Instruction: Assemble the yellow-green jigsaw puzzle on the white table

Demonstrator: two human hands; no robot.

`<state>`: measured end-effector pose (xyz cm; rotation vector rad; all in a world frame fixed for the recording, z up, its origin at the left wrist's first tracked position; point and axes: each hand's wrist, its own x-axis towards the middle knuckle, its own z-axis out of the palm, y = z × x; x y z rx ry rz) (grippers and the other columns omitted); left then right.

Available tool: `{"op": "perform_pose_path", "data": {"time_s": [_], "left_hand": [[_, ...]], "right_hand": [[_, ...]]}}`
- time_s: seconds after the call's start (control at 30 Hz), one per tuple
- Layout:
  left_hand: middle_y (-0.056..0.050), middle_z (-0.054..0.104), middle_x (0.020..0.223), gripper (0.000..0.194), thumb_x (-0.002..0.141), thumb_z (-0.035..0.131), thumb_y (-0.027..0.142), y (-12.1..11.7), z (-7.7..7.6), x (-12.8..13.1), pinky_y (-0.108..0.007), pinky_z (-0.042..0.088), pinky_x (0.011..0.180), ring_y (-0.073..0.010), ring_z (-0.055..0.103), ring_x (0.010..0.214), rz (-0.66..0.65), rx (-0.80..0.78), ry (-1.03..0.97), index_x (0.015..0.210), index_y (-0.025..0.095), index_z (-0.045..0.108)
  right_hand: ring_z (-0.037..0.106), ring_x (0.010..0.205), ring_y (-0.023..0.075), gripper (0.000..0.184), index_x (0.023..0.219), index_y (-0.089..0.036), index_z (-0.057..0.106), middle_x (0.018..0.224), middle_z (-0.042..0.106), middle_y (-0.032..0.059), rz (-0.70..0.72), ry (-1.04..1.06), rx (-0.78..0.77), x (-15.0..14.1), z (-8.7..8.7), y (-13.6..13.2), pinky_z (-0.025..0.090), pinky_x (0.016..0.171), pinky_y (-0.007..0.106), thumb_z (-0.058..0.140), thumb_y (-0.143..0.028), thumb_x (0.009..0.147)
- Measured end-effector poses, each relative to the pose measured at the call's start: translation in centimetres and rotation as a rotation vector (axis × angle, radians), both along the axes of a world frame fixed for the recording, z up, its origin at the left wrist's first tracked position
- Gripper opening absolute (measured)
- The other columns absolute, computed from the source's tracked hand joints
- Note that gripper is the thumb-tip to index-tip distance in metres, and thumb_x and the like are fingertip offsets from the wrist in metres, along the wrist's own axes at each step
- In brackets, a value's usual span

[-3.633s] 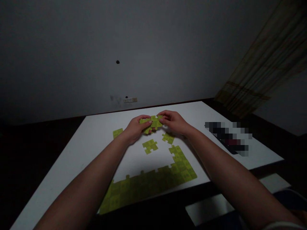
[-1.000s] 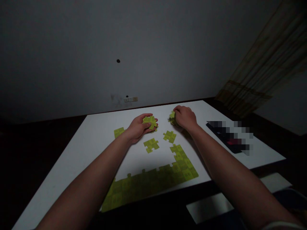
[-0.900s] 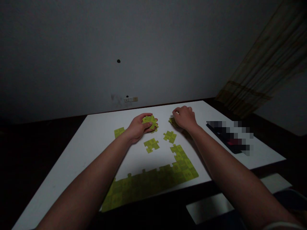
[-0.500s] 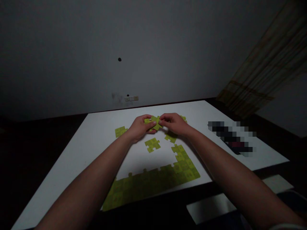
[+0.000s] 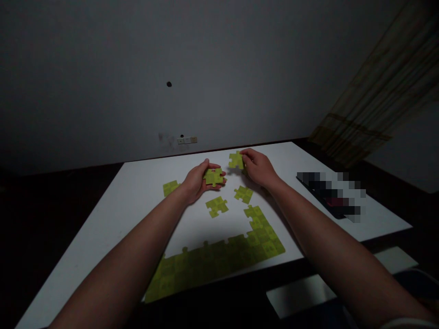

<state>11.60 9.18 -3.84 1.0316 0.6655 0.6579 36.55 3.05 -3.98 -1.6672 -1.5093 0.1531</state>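
Note:
On the upturned palm of my left hand (image 5: 197, 183) rests a yellow-green jigsaw puzzle piece (image 5: 214, 177), with the fingers curled beneath it; whether more pieces lie under it I cannot tell. To the right, my right hand (image 5: 259, 167) pinches another jigsaw piece (image 5: 236, 160) by its edge, held above the far part of the table. Between my forearms lie loose pieces, one in the middle (image 5: 216, 207) and one nearer my right wrist (image 5: 243, 194). A joined L-shaped section of the puzzle (image 5: 206, 262) runs along the near edge and up the right side.
The white table (image 5: 103, 228) carries one more loose piece (image 5: 170, 187) beside my left forearm. A dark, pixelated object (image 5: 329, 196) lies at the right. Beyond the table stand a grey wall (image 5: 219, 82) with a socket (image 5: 187, 140) and a curtain (image 5: 360, 100).
My right hand has moved away from my left, up and to the right, carrying one piece. My left hand has opened somewhat, showing the piece on its palm.

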Motion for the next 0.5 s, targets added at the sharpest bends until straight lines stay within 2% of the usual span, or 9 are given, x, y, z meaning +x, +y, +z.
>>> {"op": "perform_pose_path", "data": {"time_s": [0.07,0.1,0.17,0.23,0.3,0.37,0.43,0.5], "left_hand": [[-0.019,0.084,0.106,0.019,0.108,0.064,0.03,-0.1,-0.1,0.0,-0.037,0.07,0.071,-0.029,0.085,0.088,-0.002,0.045,0.014,0.116,0.015,0.072],[-0.018,0.083,0.105,0.018,0.101,0.067,0.02,-0.1,-0.2,0.0,-0.038,0.07,0.072,-0.0288,0.085,0.089,-0.004,0.072,0.027,0.117,0.015,0.072],[-0.017,0.082,0.102,0.031,0.089,0.067,0.006,-0.1,-0.4,0.1,-0.038,0.07,0.073,-0.0282,0.084,0.088,0.001,0.117,0.066,0.119,0.014,0.073],[-0.015,0.081,0.099,0.036,0.085,0.066,0.001,-0.1,-0.7,0.3,-0.038,0.07,0.073,-0.0262,0.083,0.086,0.027,0.147,0.111,0.118,0.014,0.074],[-0.013,0.078,0.099,0.032,0.086,0.068,0.001,-0.1,-0.9,0.4,-0.038,0.07,0.076,-0.0225,0.08,0.083,0.062,0.178,0.141,0.115,0.014,0.075],[-0.01,0.077,0.098,0.029,0.086,0.074,0.002,-0.1,-1.1,0.4,-0.04,0.071,0.081,-0.0195,0.078,0.082,0.077,0.22,0.145,0.112,0.014,0.077],[-0.007,0.076,0.096,0.029,0.084,0.081,0.004,-0.1,-1.2,0.4,-0.039,0.07,0.083,-0.0186,0.077,0.083,0.071,0.265,0.128,0.111,0.015,0.078],[-0.006,0.077,0.092,0.029,0.081,0.087,0.006,-0.1,-1.3,0.3,-0.038,0.069,0.082,-0.0187,0.077,0.082,0.047,0.297,0.102,0.107,0.015,0.078]], "right_hand": [[0.074,0.116,0.0331,0.038,0.124,-0.023,0.084,0.127,0.085,0.0133,-0.065,-0.139,-0.085,0.2,0.1,-0.2,0.054,0.102,0.046,0.051,-0.026,0.106],[0.074,0.119,0.0351,0.038,0.123,-0.023,0.086,0.129,0.084,0.0148,-0.102,-0.209,-0.138,0.3,0.2,-0.2,0.053,0.104,0.048,0.052,-0.023,0.105],[0.071,0.124,0.0401,0.038,0.121,-0.022,0.089,0.13,0.083,0.0184,-0.184,-0.336,-0.232,0.5,0.1,-0.4,0.053,0.107,0.054,0.056,-0.02,0.102],[0.068,0.129,0.0448,0.036,0.122,-0.021,0.09,0.133,0.08,0.0221,-0.249,-0.408,-0.275,0.7,0.1,-0.5,0.052,0.109,0.06,0.061,-0.021,0.1],[0.066,0.133,0.0467,0.035,0.123,-0.021,0.09,0.137,0.078,0.0228,-0.242,-0.393,-0.234,0.8,0.1,-0.5,0.051,0.112,0.064,0.063,-0.025,0.1],[0.066,0.134,0.0437,0.033,0.122,-0.022,0.089,0.136,0.079,0.0195,-0.138,-0.292,-0.14,0.6,0.1,-0.4,0.051,0.115,0.063,0.063,-0.03,0.102],[0.071,0.128,0.0376,0.031,0.118,-0.026,0.088,0.131,0.082,0.0145,0.064,-0.119,-0.068,0.1,0.1,-0.3,0.053,0.116,0.058,0.063,-0.038,0.105],[0.075,0.116,0.0324,0.03,0.115,-0.027,0.087,0.122,0.085,0.0109,0.286,0.073,-0.075,-0.6,0.0,-0.4,0.058,0.109,0.052,0.067,-0.046,0.105]]}}
